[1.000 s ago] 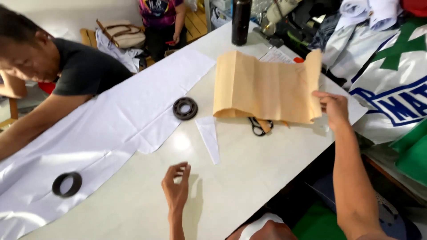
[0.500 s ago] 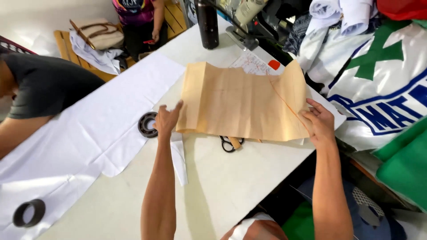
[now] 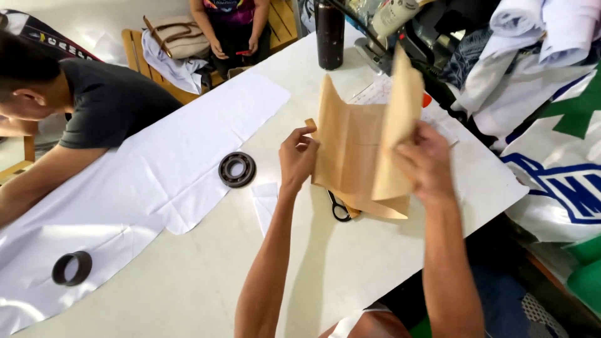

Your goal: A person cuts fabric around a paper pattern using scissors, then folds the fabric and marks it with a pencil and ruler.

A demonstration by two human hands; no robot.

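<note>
A sheet of brown pattern paper [image 3: 354, 147] is lifted off the white table [image 3: 350, 263] and folded upward between my hands. My left hand [image 3: 298, 156] pinches its left edge. My right hand [image 3: 426, 164] grips the right flap, which stands up and is blurred. Black scissors [image 3: 338, 206] lie on the table just under the paper's lower edge. A small white fabric scrap [image 3: 265, 201] rests left of my left forearm.
White cloth [image 3: 156, 181] spreads over the table's left, weighted by a dark metal ring [image 3: 237, 169] and another ring [image 3: 71, 268]. A person in a black shirt [image 3: 106, 106] leans on it. A dark bottle [image 3: 330, 34] and a machine [image 3: 388, 31] stand at the far edge; fabrics pile at right.
My left hand came up from the table and took the paper's left edge. Both hands then lifted the flat sheet and folded its right side upward and inward.
</note>
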